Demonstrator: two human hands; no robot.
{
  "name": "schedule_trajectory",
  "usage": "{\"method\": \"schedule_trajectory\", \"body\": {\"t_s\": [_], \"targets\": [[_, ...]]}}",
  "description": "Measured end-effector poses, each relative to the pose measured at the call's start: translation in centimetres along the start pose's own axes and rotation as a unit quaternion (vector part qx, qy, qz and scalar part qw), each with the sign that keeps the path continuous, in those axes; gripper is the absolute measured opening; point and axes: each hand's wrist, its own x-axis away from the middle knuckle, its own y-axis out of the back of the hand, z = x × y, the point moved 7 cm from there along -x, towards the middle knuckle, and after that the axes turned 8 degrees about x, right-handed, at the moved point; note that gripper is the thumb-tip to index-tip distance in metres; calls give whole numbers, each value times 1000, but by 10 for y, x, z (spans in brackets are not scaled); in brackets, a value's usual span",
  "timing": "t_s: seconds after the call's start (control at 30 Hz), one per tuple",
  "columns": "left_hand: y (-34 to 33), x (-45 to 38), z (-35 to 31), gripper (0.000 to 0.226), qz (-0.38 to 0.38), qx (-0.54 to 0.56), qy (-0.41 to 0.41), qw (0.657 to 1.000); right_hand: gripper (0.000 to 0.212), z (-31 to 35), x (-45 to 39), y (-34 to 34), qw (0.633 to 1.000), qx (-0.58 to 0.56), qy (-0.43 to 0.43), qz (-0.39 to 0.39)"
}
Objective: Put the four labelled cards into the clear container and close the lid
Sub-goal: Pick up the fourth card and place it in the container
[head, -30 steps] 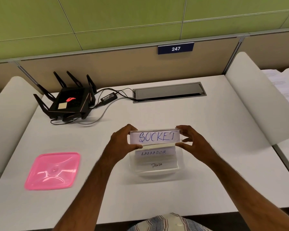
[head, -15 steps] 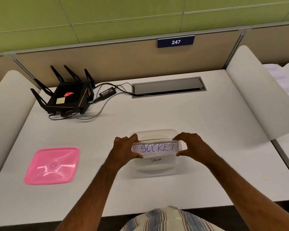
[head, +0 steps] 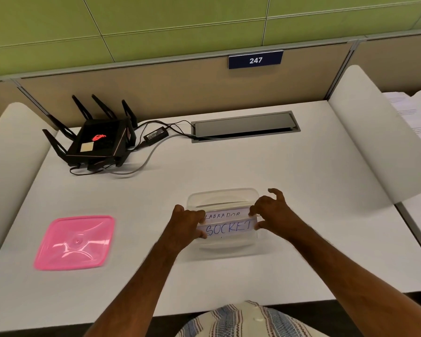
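White desk [head: 253, 166] in a cubicle, tan partition behind it with a blue "247" plate [head: 255, 60] at 12 o'clock, green wall panels above that. Clear container [head: 223, 197] sits open on the desk right in front of me, near the front edge. Both my hands are at it. Left hand [head: 184, 227] pinches the left end of the SOCKET card [head: 229, 228], fingers curled round the edge, thumb underneath. Right hand [head: 274, 214] pinches the right end between thumb and forefinger; other fingers are lifted and spread loose. Card is held flat-ish, face up, over the near half of the container; can't tell if it is touching the cards below. LABRADOR card [head: 225, 214] lies inside the container just beyond it, at 12 o'clock from SOCKET, text readable. Anything under SOCKET is hidden apart from a faint mark at its near edge. Pink lid [head: 74, 242] lies on the desk at 9 o'clock from the container, well apart from it, container not closed. Black router [head: 99, 142] with its antennas up sits at 10 o'clock near the back, its power brick [head: 156, 135] and cables running to the grey cable hatch [head: 244, 126] at 12 o'clock. Striped shirt [head: 243, 321] visible at 6 o'clock.
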Motion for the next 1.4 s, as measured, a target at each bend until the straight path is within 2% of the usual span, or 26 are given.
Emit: {"method": "schedule_trajectory", "body": {"t_s": [0.07, 0.2, 0.27, 0.4, 0.47, 0.57, 0.7, 0.83, 0.93, 1.07, 1.17, 1.27, 1.4], "targets": [[-2, -1, -1, 40, 5, -4, -4, 1000, 41, -1, -3, -6, 1000, 15, 3, 19], [-7, -3, 0, 29, 23, 4, 12, 1000, 32, 1, -8, -30, 992, 64, -13, 106], [-8, -5, -6, 19, 29, -33, -7, 999, 29, 3, -7, -35, 989, 78, -17, 127], [-12, -9, -8, 23, 23, -80, -26, 996, 16, 8, -3, -39, 991, 103, 7, 87], [-15, -10, -6, 22, 27, -71, -18, 997, 19, 8, -4, -45, 986, 124, 1, 114], [-16, -12, -11, 18, 28, -135, -36, 990, 28, 8, -7, -54, 978, 135, -5, 160], [-21, -12, -11, 16, 29, -163, -47, 985, 28, 8, -9, -51, 979, 118, -15, 165], [-23, -11, -6, 32, 16, -144, -42, 988, 30, 8, -9, -50, 981, 119, -16, 154], [-19, -10, -9, 34, 9, -180, -54, 982, 33, 11, -6, -41, 992, 82, -6, 94], [-3, 1, -20, 29, -106, -113, -134, 979, 35, 11, 0, -20, 998, 15, -18, -59], [13, 9, -21, 22, -199, -46, -140, 969, 37, 3, 5, -11, 990, -52, -82, -106], [21, 9, -8, 35, -241, 38, -51, 968, 55, -11, 12, -16, 971, -122, -178, -99], [7, 8, 8, 52, -203, 141, 40, 968, 70, -18, 20, -38, 956, -163, -244, -28]]}}
